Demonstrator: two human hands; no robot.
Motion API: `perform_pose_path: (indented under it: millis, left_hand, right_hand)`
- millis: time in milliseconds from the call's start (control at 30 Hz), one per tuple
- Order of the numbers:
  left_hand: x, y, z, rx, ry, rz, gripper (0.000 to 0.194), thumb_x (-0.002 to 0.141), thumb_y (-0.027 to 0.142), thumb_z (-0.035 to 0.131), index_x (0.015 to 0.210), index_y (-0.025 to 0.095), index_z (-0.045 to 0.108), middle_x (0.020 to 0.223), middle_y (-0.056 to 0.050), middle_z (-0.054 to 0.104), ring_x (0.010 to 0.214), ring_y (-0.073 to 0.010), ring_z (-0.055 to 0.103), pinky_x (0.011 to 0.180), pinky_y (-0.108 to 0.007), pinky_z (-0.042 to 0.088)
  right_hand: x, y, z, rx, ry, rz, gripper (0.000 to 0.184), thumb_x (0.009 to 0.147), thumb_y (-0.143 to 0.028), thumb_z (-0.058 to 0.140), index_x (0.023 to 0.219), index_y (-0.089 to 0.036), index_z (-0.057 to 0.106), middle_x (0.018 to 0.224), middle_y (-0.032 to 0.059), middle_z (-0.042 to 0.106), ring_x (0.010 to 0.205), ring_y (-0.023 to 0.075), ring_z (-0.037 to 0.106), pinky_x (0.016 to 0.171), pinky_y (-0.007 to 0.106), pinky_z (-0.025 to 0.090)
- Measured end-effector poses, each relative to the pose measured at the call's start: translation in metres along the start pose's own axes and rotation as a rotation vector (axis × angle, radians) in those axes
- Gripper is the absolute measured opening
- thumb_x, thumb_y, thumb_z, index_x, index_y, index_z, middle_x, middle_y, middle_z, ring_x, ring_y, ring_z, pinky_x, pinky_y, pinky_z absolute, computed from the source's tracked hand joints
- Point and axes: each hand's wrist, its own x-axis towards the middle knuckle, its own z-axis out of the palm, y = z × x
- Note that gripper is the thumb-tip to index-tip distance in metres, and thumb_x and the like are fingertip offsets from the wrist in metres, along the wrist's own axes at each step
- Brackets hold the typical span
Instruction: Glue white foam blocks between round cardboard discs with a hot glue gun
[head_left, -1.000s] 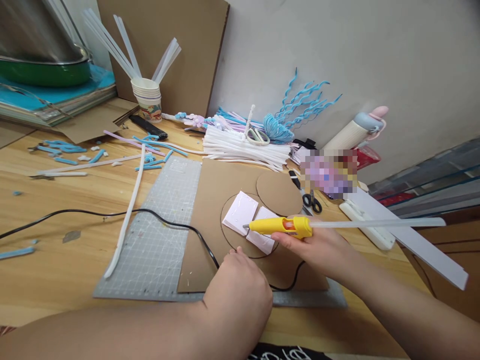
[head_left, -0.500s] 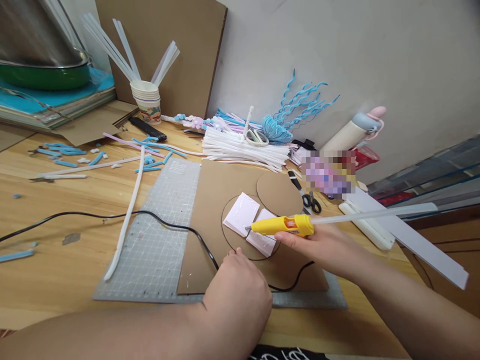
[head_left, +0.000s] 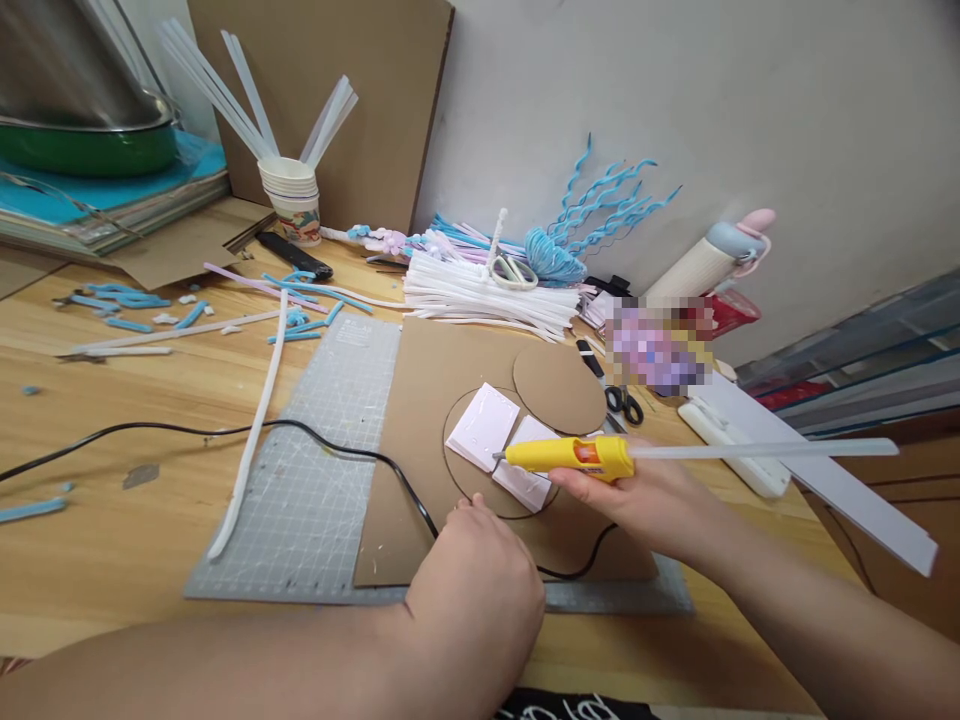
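My right hand [head_left: 626, 500] is wrapped around a yellow hot glue gun [head_left: 566, 455], with a long translucent glue stick [head_left: 765, 449] jutting from its back. The gun's nozzle points left, over the gap between two white square pieces [head_left: 484, 425], which look stacked or thick. Both pieces lie on a round cardboard disc [head_left: 465, 475] with a dark outline. My left hand [head_left: 480, 590] is closed near the disc's lower edge; what its fingertips hold is hidden. A black cord [head_left: 352, 450] passes under that hand. Beneath lies a brown cardboard sheet [head_left: 390, 540].
A grey cutting mat [head_left: 300, 510] carries a white fuzzy stem [head_left: 259, 440]. Behind are white pipe cleaners [head_left: 487, 295], a paper cup [head_left: 296, 205] of glue sticks and black scissors [head_left: 624, 404]. A power strip [head_left: 731, 450] and white strip [head_left: 847, 490] lie right. Blue scraps [head_left: 124, 300] lie left.
The glue gun has turned slightly, and the free end of its glue stick has swung down and to the right. My left hand keeps its place.
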Motion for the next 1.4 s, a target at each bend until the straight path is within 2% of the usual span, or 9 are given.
perform_pose_path:
  millis: [167,300,533,767,833,933,1067,1267,1400]
  left_hand:
    - [0.000,-0.001,0.001,0.010,0.006,-0.005,0.047,0.088,0.036,0.058,0.122,0.003,0.064,0.111,-0.035,0.063,0.084,-0.0388,0.071,0.059,-0.042,0.057]
    - [0.000,0.000,0.001,0.016,0.017,-0.013,0.047,0.088,0.037,0.058,0.121,0.004,0.065,0.110,-0.035,0.064,0.084,-0.0386,0.071,0.059,-0.042,0.056]
    - [0.001,0.001,0.002,0.015,0.025,-0.011,0.045,0.087,0.035,0.060,0.120,0.004,0.066,0.111,-0.034,0.063,0.086,-0.0386,0.071,0.061,-0.043,0.057]
    - [0.000,0.000,0.003,0.025,0.017,-0.012,0.046,0.088,0.034,0.058,0.121,0.002,0.065,0.113,-0.036,0.062,0.086,-0.0387,0.071,0.061,-0.042,0.057]
    - [0.000,0.000,0.003,0.026,0.011,-0.003,0.047,0.089,0.035,0.058,0.121,0.002,0.065,0.113,-0.036,0.062,0.086,-0.0395,0.071,0.061,-0.043,0.057]
    - [0.000,-0.001,0.001,0.025,0.004,0.006,0.048,0.089,0.037,0.057,0.121,0.002,0.064,0.113,-0.036,0.062,0.087,-0.0400,0.071,0.061,-0.043,0.056]
    - [0.000,0.000,-0.001,0.023,0.004,0.002,0.047,0.089,0.036,0.058,0.121,0.003,0.065,0.112,-0.035,0.063,0.087,-0.0391,0.071,0.062,-0.043,0.056]
    - [-0.001,0.001,0.004,0.011,0.089,-0.036,0.042,0.084,0.033,0.065,0.115,0.006,0.069,0.106,-0.032,0.067,0.081,-0.0349,0.072,0.061,-0.040,0.054]
    - [-0.003,0.002,0.004,0.004,0.076,-0.031,0.042,0.083,0.034,0.065,0.114,0.006,0.070,0.107,-0.032,0.067,0.079,-0.0346,0.072,0.059,-0.039,0.053]
  right_hand:
    - [-0.003,-0.005,-0.011,-0.128,0.004,0.096,0.039,0.083,-0.061,0.055,0.099,-0.031,0.074,0.093,-0.0002,0.077,0.089,0.0251,0.072,0.072,0.032,0.057]
    - [0.002,-0.001,-0.014,-0.098,-0.019,0.130,0.042,0.083,-0.063,0.054,0.106,-0.034,0.074,0.104,-0.0004,0.076,0.098,0.0269,0.070,0.084,0.037,0.055]
    - [0.009,0.018,-0.006,-0.117,0.021,0.117,0.046,0.081,-0.066,0.054,0.105,-0.033,0.076,0.098,0.0038,0.077,0.098,0.0307,0.069,0.092,0.043,0.052]
    - [0.006,0.011,-0.009,-0.115,-0.010,0.182,0.046,0.082,-0.066,0.053,0.109,-0.035,0.073,0.106,0.0012,0.075,0.101,0.0297,0.068,0.090,0.043,0.052]
    - [0.005,0.005,-0.012,-0.093,0.003,0.157,0.043,0.084,-0.063,0.052,0.110,-0.036,0.073,0.108,-0.0002,0.075,0.102,0.0280,0.068,0.091,0.041,0.052]
    - [0.005,0.000,-0.015,-0.062,0.023,0.110,0.040,0.085,-0.058,0.052,0.110,-0.034,0.073,0.100,0.0002,0.076,0.098,0.0259,0.070,0.088,0.037,0.055]
    - [0.007,0.004,-0.014,-0.078,-0.006,0.127,0.041,0.085,-0.060,0.052,0.108,-0.033,0.073,0.102,0.0002,0.076,0.098,0.0264,0.070,0.086,0.037,0.055]
    - [0.011,0.017,-0.005,-0.045,0.048,0.129,0.041,0.084,-0.061,0.055,0.106,-0.032,0.073,0.104,0.0006,0.076,0.100,0.0273,0.069,0.091,0.042,0.053]
    - [0.010,0.011,-0.008,-0.046,0.046,0.122,0.041,0.084,-0.061,0.054,0.106,-0.033,0.074,0.102,0.0004,0.076,0.099,0.0276,0.070,0.089,0.041,0.055]
